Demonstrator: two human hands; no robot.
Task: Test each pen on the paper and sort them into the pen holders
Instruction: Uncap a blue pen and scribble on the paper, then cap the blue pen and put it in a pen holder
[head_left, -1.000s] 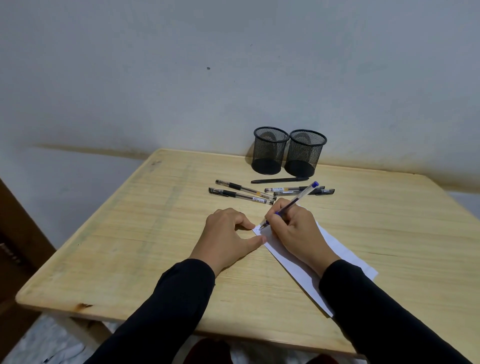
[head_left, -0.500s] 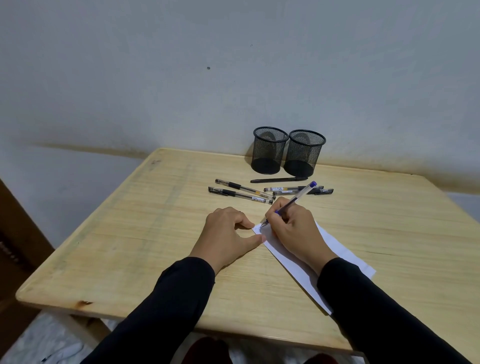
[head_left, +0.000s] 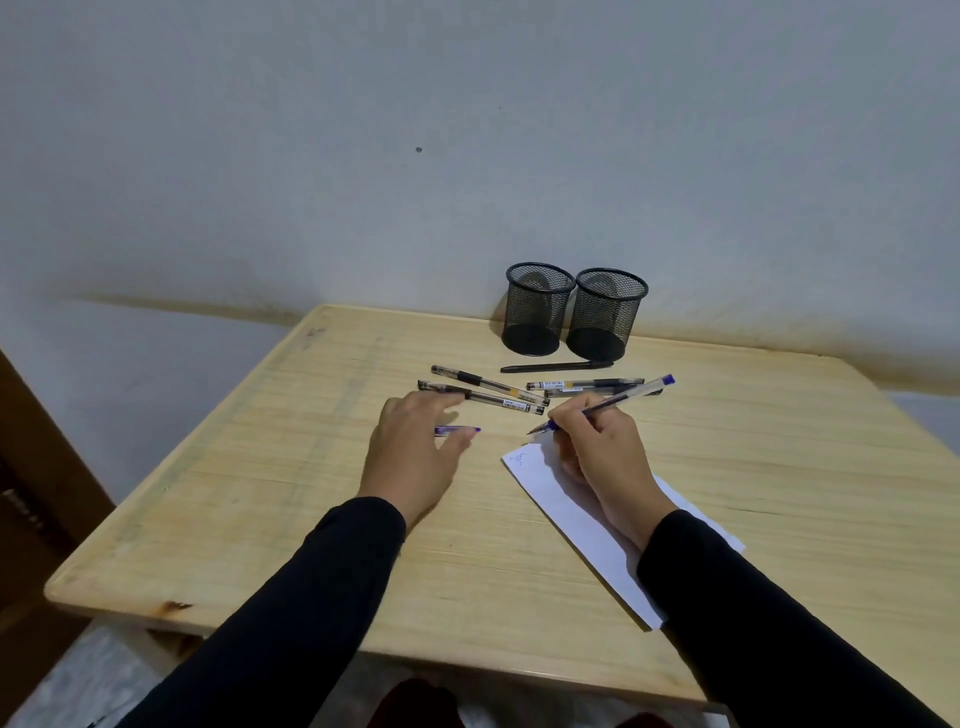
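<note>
My right hand (head_left: 602, 447) grips a blue-ended clear pen (head_left: 631, 392), its tip lifted just past the top corner of the white paper (head_left: 576, 512), which bears a small scribble. My left hand (head_left: 415, 447) hovers over the table with fingers apart, around a blue pen cap (head_left: 460, 430) lying on the wood; whether it touches the cap I cannot tell. Several capped pens (head_left: 491, 389) lie behind the hands. Two black mesh pen holders (head_left: 537, 309) (head_left: 605, 314) stand side by side at the far edge.
The wooden table (head_left: 291, 493) stands against a pale wall. A black pen (head_left: 556, 367) lies just before the holders. A dark wooden piece (head_left: 31, 467) stands at the left beyond the table edge.
My left hand left the paper's corner and moved left and forward over the blue cap, fingers spreading. My right hand lifted the pen tip off the paper, leaving a scribble.
</note>
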